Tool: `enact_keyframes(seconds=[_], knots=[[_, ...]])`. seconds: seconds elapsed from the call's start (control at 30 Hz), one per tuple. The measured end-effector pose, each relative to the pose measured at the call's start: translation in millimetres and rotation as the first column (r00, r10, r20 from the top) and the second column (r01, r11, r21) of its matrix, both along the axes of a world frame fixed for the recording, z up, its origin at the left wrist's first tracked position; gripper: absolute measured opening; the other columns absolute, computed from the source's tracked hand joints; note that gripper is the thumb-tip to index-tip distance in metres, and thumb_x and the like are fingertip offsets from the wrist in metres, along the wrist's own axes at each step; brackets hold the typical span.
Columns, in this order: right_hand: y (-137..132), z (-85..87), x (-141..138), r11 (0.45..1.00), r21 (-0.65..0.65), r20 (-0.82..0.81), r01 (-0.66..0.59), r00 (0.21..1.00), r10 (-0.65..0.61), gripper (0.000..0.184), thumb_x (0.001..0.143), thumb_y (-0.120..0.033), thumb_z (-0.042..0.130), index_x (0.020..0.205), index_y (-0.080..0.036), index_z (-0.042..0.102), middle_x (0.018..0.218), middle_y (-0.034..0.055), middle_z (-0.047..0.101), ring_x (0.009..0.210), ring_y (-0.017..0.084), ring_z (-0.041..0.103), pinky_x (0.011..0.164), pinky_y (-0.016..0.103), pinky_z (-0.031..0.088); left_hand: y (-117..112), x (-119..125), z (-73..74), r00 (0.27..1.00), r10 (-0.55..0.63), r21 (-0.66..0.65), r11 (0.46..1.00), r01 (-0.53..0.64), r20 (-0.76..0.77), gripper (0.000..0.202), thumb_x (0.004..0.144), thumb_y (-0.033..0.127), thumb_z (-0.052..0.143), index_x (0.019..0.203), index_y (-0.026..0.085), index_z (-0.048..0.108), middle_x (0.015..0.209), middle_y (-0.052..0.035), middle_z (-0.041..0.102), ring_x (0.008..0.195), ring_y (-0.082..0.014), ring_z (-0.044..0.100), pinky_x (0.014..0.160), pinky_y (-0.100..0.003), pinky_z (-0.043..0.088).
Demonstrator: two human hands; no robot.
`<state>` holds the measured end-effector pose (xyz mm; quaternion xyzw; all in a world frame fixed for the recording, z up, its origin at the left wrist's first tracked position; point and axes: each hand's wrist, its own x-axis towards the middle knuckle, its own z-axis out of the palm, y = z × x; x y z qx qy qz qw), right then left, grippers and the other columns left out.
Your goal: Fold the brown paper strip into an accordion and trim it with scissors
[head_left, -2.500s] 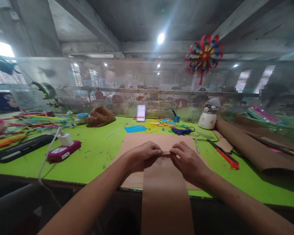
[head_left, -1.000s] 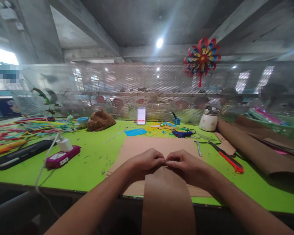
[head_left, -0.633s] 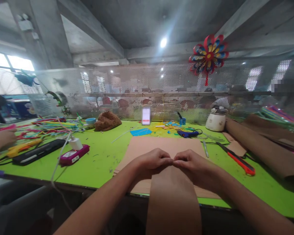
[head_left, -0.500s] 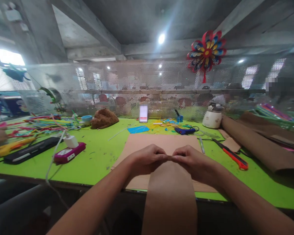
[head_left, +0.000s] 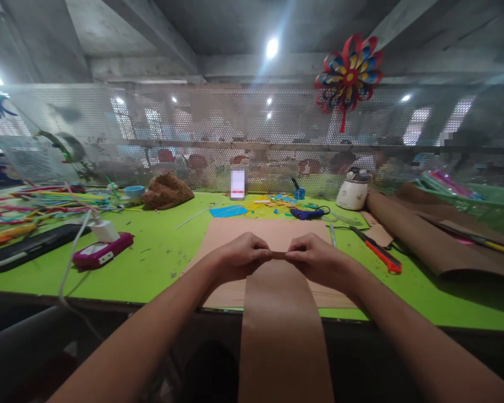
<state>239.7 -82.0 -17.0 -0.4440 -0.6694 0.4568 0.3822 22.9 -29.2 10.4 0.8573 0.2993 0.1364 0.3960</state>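
A long strip of brown paper (head_left: pixel 283 324) hangs over the table's front edge toward me. Its far end is folded or rolled into a narrow band, pinched between both hands. My left hand (head_left: pixel 244 256) is closed on the band's left side, thumb and fingers pressed together. On the right side of the same band, my right hand (head_left: pixel 315 254) is closed in a like pinch, a short gap from the left. Beneath the hands lies a flat sheet of light brown board (head_left: pixel 273 228) on the green table.
Right of the board lie a silver pen-like tool (head_left: pixel 332 235), a red utility knife (head_left: pixel 382 254) and a large brown paper roll (head_left: pixel 420 240). A blue glue gun (head_left: pixel 308 214) and a phone (head_left: pixel 237 184) are farther back. Leftward sits a purple power strip (head_left: pixel 104 251).
My hands have moved slightly apart along the folded band, showing more of it between them. The view has shifted, and the co-worker's hand at the far left is out of sight.
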Motion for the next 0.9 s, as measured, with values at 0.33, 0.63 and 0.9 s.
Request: enact_keyframes(seconds=[0.33,0.63,0.9], knots=[[-0.8,0.0,0.7,0.995,-0.095,-0.163,0.022,0.986,-0.038,0.017,0.066,-0.027,0.066,0.062,-0.014,0.056,0.055,-0.0017,0.046,0.051,0.009,0.038,0.047,0.023,0.027,14.3,-8.1,-0.5,0.998,0.014,0.205,0.979,-0.001,-0.063,0.022,0.077,0.028,0.049,0.075,0.013,0.065,0.066,-0.0017,0.058,0.061,-0.0115,0.047,0.058,-0.023,0.034],[1.9,1.9,2.8,0.992,-0.112,-0.207,0.061,0.975,-0.084,0.013,0.065,-0.024,0.066,0.064,-0.015,0.056,0.052,-0.003,0.046,0.047,0.008,0.039,0.045,0.023,0.026,12.2,-5.5,-4.5,0.997,0.075,0.186,0.98,-0.074,-0.001,0.023,0.076,0.03,0.049,0.071,0.012,0.063,0.062,-0.0007,0.054,0.057,-0.0101,0.042,0.054,-0.022,0.031],[23.9,-15.6,12.2,0.994,-0.01,-0.111,0.105,0.988,-0.106,0.015,0.059,-0.024,0.07,0.057,-0.013,0.06,0.053,-0.002,0.048,0.051,0.009,0.04,0.049,0.024,0.027,21.1,-6.7,-12.7,0.983,0.165,0.163,0.971,-0.176,0.078,0.022,0.07,0.031,0.06,0.067,0.01,0.068,0.06,-0.003,0.055,0.06,-0.0122,0.045,0.055,-0.024,0.032]])
